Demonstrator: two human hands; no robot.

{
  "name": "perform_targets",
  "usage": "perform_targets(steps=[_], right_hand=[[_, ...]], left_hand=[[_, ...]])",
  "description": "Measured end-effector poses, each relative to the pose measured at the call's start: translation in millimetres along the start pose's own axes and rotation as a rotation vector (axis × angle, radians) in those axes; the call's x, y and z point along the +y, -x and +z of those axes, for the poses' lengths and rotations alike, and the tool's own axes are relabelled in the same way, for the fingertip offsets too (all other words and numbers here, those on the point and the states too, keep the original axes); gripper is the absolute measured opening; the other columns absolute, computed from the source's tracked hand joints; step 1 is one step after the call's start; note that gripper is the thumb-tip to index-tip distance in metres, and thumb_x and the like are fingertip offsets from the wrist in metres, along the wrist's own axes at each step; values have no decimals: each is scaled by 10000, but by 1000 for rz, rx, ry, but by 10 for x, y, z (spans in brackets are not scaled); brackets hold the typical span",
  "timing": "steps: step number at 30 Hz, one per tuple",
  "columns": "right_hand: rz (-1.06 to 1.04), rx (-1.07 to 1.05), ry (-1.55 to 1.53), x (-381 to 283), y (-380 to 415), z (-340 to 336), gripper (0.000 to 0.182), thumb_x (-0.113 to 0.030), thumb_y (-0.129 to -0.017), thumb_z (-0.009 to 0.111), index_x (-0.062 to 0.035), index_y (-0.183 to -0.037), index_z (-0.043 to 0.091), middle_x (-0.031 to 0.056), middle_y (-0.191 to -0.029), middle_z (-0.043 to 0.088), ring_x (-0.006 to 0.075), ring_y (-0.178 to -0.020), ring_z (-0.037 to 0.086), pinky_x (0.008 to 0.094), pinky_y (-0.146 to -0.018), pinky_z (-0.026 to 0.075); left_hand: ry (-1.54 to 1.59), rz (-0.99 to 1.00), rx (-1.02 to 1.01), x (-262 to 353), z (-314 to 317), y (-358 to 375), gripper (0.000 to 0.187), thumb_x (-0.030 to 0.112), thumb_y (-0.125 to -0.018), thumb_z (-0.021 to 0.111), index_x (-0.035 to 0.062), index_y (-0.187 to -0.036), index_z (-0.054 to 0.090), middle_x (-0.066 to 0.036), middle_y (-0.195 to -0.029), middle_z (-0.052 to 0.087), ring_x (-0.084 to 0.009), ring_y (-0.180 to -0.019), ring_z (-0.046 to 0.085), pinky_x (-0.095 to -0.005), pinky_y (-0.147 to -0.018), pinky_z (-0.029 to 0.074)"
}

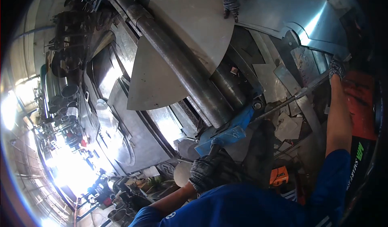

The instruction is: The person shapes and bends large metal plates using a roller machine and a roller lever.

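Observation:
My left hand (202,171), in a dark knitted glove, is closed around a dark handle at the blue end bracket (226,136) of a rolling machine. My right hand (336,68), gloved too, grips the upper end of a long metal bar (297,96) that runs down to the machine's end. A curved grey metal sheet (155,77) lies between the steel rollers (180,65), with its narrower part on the left and its wider part on the right. Another person's gloved hand (230,6) rests on the sheet near its right edge.
Large shiny sheets (279,8) lie at the upper right. Scrap plates (287,126) are scattered below the bar. An orange object (279,175) is on the floor near my body. A red machine or case (359,101) stands at the right. More metal sheets (137,136) lie left of the rollers.

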State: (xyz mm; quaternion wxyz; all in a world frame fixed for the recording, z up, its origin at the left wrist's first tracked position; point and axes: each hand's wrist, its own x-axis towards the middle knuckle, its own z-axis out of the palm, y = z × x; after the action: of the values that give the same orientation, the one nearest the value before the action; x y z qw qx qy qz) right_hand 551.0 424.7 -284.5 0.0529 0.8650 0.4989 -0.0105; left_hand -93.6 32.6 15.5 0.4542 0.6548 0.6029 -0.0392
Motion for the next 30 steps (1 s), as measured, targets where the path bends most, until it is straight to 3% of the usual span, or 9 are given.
perform_targets(steps=[2, 4, 6, 8, 13, 20, 21, 24, 30], right_hand=[[1, -171, 66, -81, -79, 173, 631, -560, -974, 288, -97, -1246, 621, 200, -1309, 594, 381, -1223, 551, 457, -1007, 436], [179, -236, -22, -399, 18, 64, 566, -496, -992, 299, -100, -1245, 615, 172, -1356, 565, 362, -1246, 534, 443, -1021, 434], [-13, -125, 88, -383, 55, 257, 520, -447, -1009, 296, -110, -1261, 601, 154, -1343, 576, 337, -1259, 526, 432, -1013, 447], [-233, -109, 180, -173, -180, 793, 496, -435, -1005, 326, -120, -1287, 585, 132, -1366, 563, 329, -1265, 523, 422, -1025, 448], [-361, -186, 333, -89, -695, 1692, 482, -453, -983, 410, -99, -1253, 596, 129, -1288, 607, 334, -1115, 604, 421, -953, 485], [-521, -299, 548, -89, -574, 2194, 391, -329, -980, 420, -138, -1265, 607, 107, -1310, 601, 312, -1177, 586, 425, -1008, 464], [-544, -317, 584, -62, -526, 2247, 382, -311, -980, 422, -143, -1267, 609, 104, -1314, 601, 309, -1186, 584, 426, -1015, 461], [-613, -367, 686, -73, -451, 2389, 362, -258, -979, 426, -160, -1272, 614, 95, -1323, 598, 300, -1213, 576, 428, -1039, 452], [-556, -340, 492, -124, -655, 3202, 342, -280, -996, 422, -174, -1260, 613, 66, -1358, 575, 306, -1230, 562, 443, -1013, 470]], left_hand=[[76, -21, 186, 21, 24, 11, 357, 210, -734, 715, 100, -1071, 681, -151, -884, 673, -371, -804, 654, -439, -664, 525], [44, -84, 172, 131, -33, -56, 334, 180, -741, 709, 91, -1062, 684, -154, -872, 673, -364, -801, 658, -432, -663, 528], [27, -151, 129, 154, -7, -76, 312, 151, -748, 703, 82, -1052, 686, -158, -859, 674, -357, -797, 662, -425, -661, 531], [-44, -172, 339, 162, 101, -65, 264, 142, -766, 705, 62, -1017, 689, -157, -876, 685, -340, -798, 674, -422, -668, 536], [-179, -413, 347, 198, 199, 18, 261, 190, -744, 748, 69, -968, 692, -132, -876, 702, -340, -808, 683, -447, -732, 534], [-369, -483, 246, 223, 193, -48, 271, 268, -734, 755, 59, -885, 672, -112, -747, 667, -321, -720, 660, -415, -658, 511], [-198, -530, 400, 195, 298, 19, 268, 236, -721, 750, 44, -885, 660, -91, -784, 672, -315, -759, 663, -414, -679, 519], [-389, -530, 337, 261, 277, 43, 262, 236, -730, 744, 43, -888, 663, -105, -813, 675, -324, -784, 662, -419, -702, 520], [-576, -511, 312, 249, 358, 129, 252, 236, -747, 730, 41, -894, 668, -132, -872, 681, -343, -834, 659, -428, -749, 522]])
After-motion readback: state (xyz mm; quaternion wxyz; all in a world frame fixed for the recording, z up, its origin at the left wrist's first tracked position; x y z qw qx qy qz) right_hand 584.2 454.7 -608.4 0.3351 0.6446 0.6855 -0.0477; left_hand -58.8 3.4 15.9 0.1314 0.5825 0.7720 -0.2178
